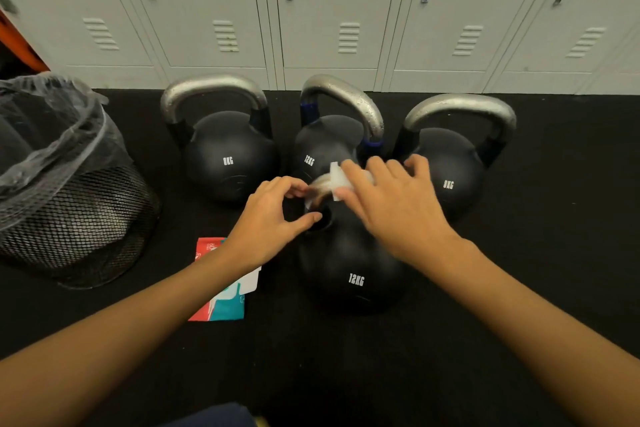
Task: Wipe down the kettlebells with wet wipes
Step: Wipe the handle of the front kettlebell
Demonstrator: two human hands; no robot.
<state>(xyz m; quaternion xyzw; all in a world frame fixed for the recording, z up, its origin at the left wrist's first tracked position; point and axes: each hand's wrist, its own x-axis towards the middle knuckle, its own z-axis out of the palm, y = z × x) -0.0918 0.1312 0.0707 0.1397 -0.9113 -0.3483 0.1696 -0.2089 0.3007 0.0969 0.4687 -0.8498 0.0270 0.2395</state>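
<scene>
Several black kettlebells with silver handles stand on the dark floor. The nearest one, marked 12KG (353,270), is in front of me. My right hand (391,204) presses a white wet wipe (341,180) over its handle, fingers curled round it. My left hand (273,222) holds the left end of that handle between thumb and fingers. Behind stand an 8KG kettlebell (227,156) on the left, another 12KG kettlebell (325,149) in the middle and an 8KG kettlebell (450,177) on the right.
A black mesh bin (72,215) lined with a clear plastic bag stands at the left. A red, white and teal wipes packet (225,298) lies on the floor under my left forearm. Grey lockers (318,10) run along the back.
</scene>
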